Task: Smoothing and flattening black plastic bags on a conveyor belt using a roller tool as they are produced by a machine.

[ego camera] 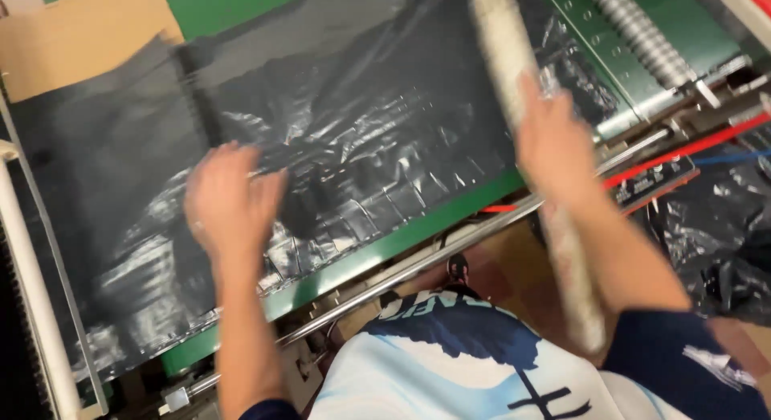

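On the green worktop [418, 231] lies a stack of black plastic sheeting [321, 147], glossy and wrinkled, spread flat and reaching almost to the near edge; left hand [233, 199] rests on it, palm down, fingers spread and open, pressing rather than pinching; right hand [554, 139] is closed in a grip around a long pale rod [522, 83], which runs from the top of the view down past the forearm, tilted, its lower end blurred.

Judgement on handling: sheeting looks thin, light, limp and slick; likely to slide layer over layer and to crease or tear if tugged at one point; best held flat under a spread palm, or taken along an edge with both hands; rod looks stiff and fairly light, held near its middle.

Beyond the worktop: a ribbed metal roller [638, 30], a red bar [683, 151], more black plastic heaped at right [715, 227].
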